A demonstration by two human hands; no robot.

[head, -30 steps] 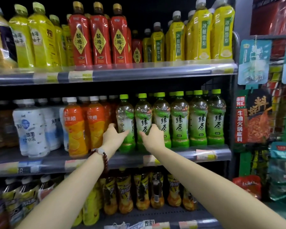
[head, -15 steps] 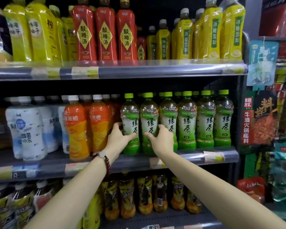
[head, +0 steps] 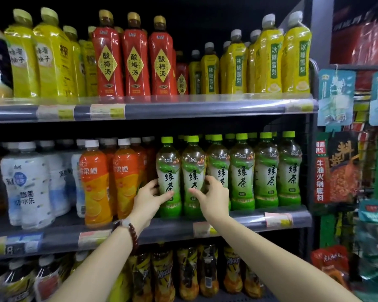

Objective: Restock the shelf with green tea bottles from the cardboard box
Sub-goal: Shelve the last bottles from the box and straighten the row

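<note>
Several green tea bottles with green caps stand in a row on the middle shelf (head: pixel 244 219). My left hand (head: pixel 147 200) grips the leftmost green tea bottle (head: pixel 169 168) low on its body, thumb across the label. My right hand (head: pixel 213 198) grips the second green tea bottle (head: pixel 193 168), thumb in front and fingers between it and the third bottle (head: pixel 218 164). Both bottles stand upright at the shelf's front. The cardboard box is out of view.
Orange juice bottles (head: pixel 95 186) and white drink bottles (head: pixel 27 186) stand left of the tea. The upper shelf (head: pixel 183 109) holds yellow and red bottles. Dark bottles fill the lower shelf. Hanging snack packets (head: pixel 336 168) are at the right.
The view has shifted slightly upward and closer. Both hands stay on the two leftmost green tea bottles, and their thumbs have come round onto the front of the labels.
</note>
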